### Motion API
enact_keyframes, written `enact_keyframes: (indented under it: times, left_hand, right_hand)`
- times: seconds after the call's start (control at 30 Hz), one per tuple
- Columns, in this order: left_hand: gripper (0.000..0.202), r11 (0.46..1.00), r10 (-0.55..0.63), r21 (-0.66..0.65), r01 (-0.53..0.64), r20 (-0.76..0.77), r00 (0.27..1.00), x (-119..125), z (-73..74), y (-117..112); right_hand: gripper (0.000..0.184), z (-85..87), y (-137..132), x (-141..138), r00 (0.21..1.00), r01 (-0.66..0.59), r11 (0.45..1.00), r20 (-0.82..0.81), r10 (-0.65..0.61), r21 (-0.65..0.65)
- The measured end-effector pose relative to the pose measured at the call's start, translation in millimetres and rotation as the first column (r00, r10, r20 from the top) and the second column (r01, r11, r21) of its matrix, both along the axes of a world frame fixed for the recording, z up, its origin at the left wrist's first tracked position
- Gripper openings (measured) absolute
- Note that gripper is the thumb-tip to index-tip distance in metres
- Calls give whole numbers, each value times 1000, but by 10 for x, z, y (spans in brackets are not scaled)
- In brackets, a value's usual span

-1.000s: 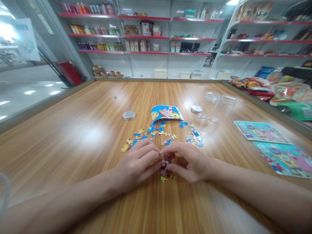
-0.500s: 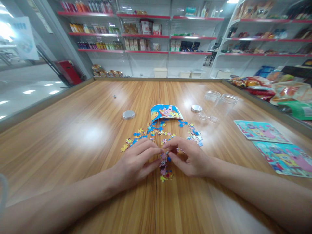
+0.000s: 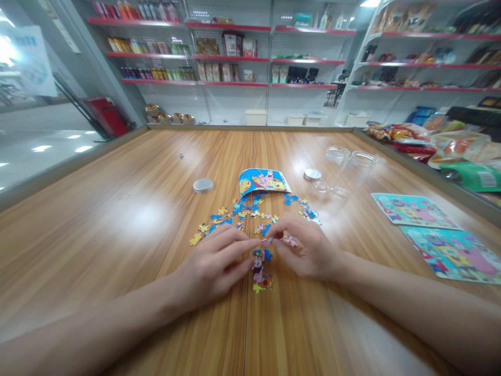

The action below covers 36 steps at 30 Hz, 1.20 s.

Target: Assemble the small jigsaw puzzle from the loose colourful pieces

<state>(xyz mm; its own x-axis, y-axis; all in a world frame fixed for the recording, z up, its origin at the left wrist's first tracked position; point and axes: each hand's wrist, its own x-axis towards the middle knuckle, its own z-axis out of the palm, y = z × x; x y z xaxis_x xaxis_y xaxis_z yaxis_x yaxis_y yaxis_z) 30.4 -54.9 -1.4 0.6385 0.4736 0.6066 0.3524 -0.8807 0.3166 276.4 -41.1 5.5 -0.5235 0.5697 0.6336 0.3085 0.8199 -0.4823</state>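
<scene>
Over the wooden table, my right hand (image 3: 307, 246) pinches a small pinkish jigsaw puzzle piece (image 3: 267, 242) between thumb and fingertips. My left hand (image 3: 219, 258) rests opposite, fingers stretched out, its index fingertip at that piece; whether it touches is unclear. Just below both hands lies a narrow joined strip of puzzle pieces (image 3: 258, 267), with a pink cartoon figure and yellow at the lower end. Loose puzzle pieces (image 3: 240, 209) in blue, yellow and pink lie in an arc beyond the hands, partly hidden by them. Behind them stands a curved picture card (image 3: 265, 180).
Two metal lids (image 3: 203, 185) lie left and right of the card. Clear jars (image 3: 362, 164) stand at the back right. Two printed picture sheets (image 3: 417, 210) lie at the right. Snack bags (image 3: 410, 138) sit beyond the table's raised right edge.
My right hand has lifted slightly away from the joined strip with the pinkish piece, uncovering the strip's upper end. My left hand has stayed nearly still. The view has shifted slightly.
</scene>
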Motion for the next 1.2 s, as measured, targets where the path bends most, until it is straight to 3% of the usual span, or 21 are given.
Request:
enact_keyframes:
  times: [0.17,0.27,0.37,0.47,0.67,0.8,1.03,1.1,1.2]
  left_hand:
    - [35,995,-94,-46,89,-98,991,15,39,-45]
    - [35,985,-173,-38,169,-152,973,20,60,-34]
    - [36,983,-181,-28,179,-147,972,19,60,0]
    - [36,993,-118,-1,118,-72,990,47,29,51]
    - [29,987,139,74,-144,69,988,162,-75,170]
    - [26,979,175,89,-185,109,978,155,-129,188]
    - [29,993,16,112,-28,106,994,83,-75,200]
    - [28,994,60,82,-71,136,989,26,-44,256]
    - [27,974,220,4,-225,193,956,-95,-30,369]
  right_hand:
    - [16,-45,244,224,950,314,950,-4,-314,-1]
    - [23,-98,355,274,928,367,929,80,-363,-45]
    - [27,-152,412,263,913,399,915,127,-388,-65]
    - [25,-187,451,246,895,431,900,155,-418,-65]
    - [16,-168,465,262,845,505,863,211,-491,-17]
    - [13,-121,414,278,840,504,864,220,-496,21]
    - [13,-64,227,224,901,362,930,229,-368,71]
    - [13,-66,191,196,915,338,939,210,-344,68]
    - [14,-83,185,178,926,320,946,190,-326,60]
